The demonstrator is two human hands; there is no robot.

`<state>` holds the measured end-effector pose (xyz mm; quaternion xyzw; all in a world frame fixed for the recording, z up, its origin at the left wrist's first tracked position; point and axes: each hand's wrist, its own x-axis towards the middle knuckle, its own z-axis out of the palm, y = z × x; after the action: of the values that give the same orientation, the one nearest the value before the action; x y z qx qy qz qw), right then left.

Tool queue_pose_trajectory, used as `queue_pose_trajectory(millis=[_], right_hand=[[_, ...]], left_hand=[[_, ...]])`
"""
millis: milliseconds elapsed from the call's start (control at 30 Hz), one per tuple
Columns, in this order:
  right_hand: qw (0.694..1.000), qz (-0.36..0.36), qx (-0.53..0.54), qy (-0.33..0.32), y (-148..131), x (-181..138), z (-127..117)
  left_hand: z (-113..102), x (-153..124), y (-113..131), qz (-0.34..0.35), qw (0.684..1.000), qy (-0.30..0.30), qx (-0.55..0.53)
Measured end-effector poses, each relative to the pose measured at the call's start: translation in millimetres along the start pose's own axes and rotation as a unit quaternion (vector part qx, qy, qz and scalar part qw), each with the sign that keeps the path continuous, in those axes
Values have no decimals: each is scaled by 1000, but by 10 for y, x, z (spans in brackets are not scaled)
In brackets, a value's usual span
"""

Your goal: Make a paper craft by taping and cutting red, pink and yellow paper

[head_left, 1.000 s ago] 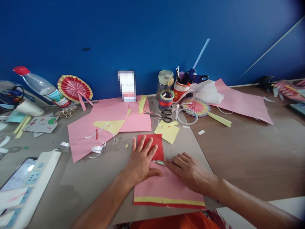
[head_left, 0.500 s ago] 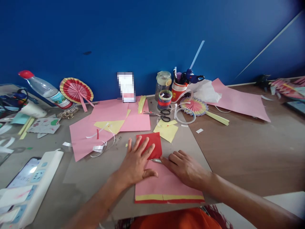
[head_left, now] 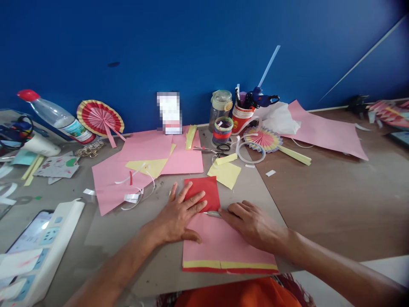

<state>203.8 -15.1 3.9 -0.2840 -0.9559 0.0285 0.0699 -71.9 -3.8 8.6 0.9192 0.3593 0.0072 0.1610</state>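
Observation:
My left hand (head_left: 180, 215) lies flat with its fingers spread over a red paper square (head_left: 209, 192) and the top left of a pink sheet (head_left: 230, 243). In my right hand (head_left: 247, 221) is a slim pale craft knife (head_left: 213, 214), its fingers closed round it. The pointed tip faces left along the lower edge of the red paper, where it meets the pink sheet. Yellow and red layers show at the pink sheet's near edge. Part of the knife is hidden under my right fingers.
Beyond the red square lie yellow paper pieces (head_left: 228, 174) and black-handled scissors (head_left: 220, 149). Pink sheets (head_left: 110, 183) with paper strips spread to the left. Cups (head_left: 242, 119), a jar and paper fans (head_left: 263, 139) stand by the blue wall. A power strip (head_left: 60, 243) is at left.
My left hand has slid slightly left and its thumb has drawn back. The knife and right hand look nearly unchanged at the red paper's lower edge. The whole view has shifted a little.

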Motion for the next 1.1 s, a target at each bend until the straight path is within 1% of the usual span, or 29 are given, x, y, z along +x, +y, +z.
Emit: queue_pose_trajectory(millis=[167,267,400,500,633,700,900,1000,1100], right_hand=[[1000,-13,15,14,-11,44,-16],[999,-15,27,25,-15,2,-6],[998,-10,33,57,-11,-64,22],[998,-1,40,41,-13,-58,25],[999,5,39,23,-23,-29,16],[999,8,36,16,-28,-27,14],[999,10,42,15,-33,-42,29],[998,10,60,14,-40,-54,29],[996,36,82,-4,-60,-73,4]], left_hand=[[-4,-4,-16,5,1000,-4,-2],[14,-11,-26,8,1000,-1,2],[24,-16,-25,16,1000,4,11],[-24,6,-13,19,1000,-6,10],[-114,48,-3,18,999,-38,14],[-126,42,-8,20,999,-46,14],[2,-98,-37,8,1000,-19,11],[52,-132,-45,6,1000,-16,11],[56,-123,-47,7,1000,-13,10]])
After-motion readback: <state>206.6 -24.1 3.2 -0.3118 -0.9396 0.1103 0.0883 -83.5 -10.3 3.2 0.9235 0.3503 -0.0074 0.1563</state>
